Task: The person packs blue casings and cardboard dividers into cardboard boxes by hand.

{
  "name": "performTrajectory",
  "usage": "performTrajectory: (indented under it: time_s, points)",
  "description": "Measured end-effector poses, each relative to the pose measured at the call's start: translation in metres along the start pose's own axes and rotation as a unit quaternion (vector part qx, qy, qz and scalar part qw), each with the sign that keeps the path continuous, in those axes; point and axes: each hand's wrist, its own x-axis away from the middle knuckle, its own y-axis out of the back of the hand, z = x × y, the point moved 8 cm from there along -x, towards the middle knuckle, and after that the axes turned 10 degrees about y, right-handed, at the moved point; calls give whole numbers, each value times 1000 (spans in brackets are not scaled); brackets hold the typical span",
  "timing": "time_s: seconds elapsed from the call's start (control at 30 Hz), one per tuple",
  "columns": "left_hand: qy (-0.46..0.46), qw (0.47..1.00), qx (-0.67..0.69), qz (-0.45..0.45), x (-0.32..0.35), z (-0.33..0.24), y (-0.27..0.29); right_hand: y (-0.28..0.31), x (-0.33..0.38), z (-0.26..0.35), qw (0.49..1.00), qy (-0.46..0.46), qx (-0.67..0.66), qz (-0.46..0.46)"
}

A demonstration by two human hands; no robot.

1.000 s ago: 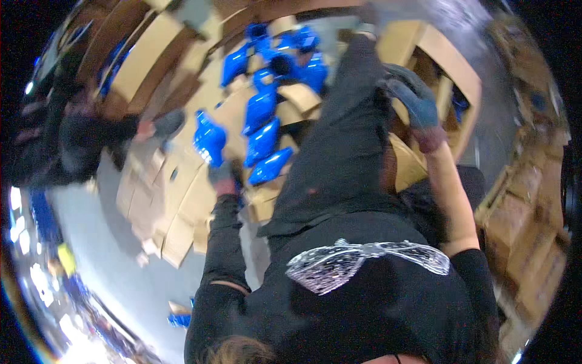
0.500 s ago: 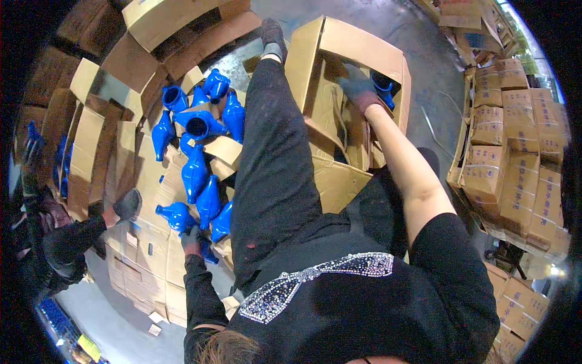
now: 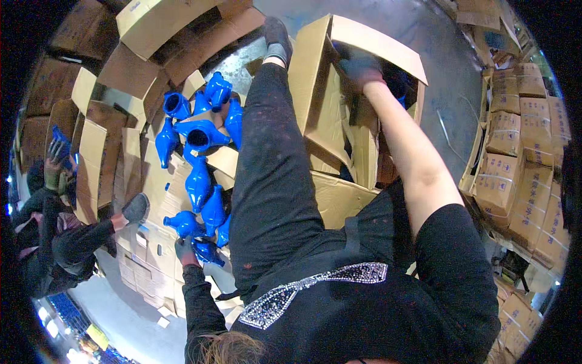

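The open cardboard box (image 3: 364,103) stands with its flaps raised, leaving a narrow dark mouth, and stacked cartons (image 3: 521,164) line the floor to its right across a strip of bare floor. The gloved right hand (image 3: 362,68) reaches over the box's upper rim into that mouth; its grip cannot be made out. Left of the box, past the person's leg, the gloved left hand (image 3: 187,250) closes on a blue plastic piece (image 3: 206,252) at the lower end of a row of blue pieces (image 3: 200,176) lying on flattened cardboard (image 3: 145,182).

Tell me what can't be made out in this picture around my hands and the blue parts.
Head view only:
- Right hand: gloved fingers reach into the open cardboard box; the flap hides any hold.
- Left hand: at a blue part; grip unclear, too small.
- Box interior: dark, mostly hidden by the arm.
- Blue parts' detail: blurred by the fisheye.
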Motion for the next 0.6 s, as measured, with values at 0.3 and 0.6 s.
performTrajectory:
  time_s: [0.3,0.6]
  points:
    - [-119,993,11,-23,-27,-40,-10,-16,8,-56,979,-126,-78,142]
    - [-223,968,7,-114,36,-119,9,83,129,109,660,-191,-726,-5]
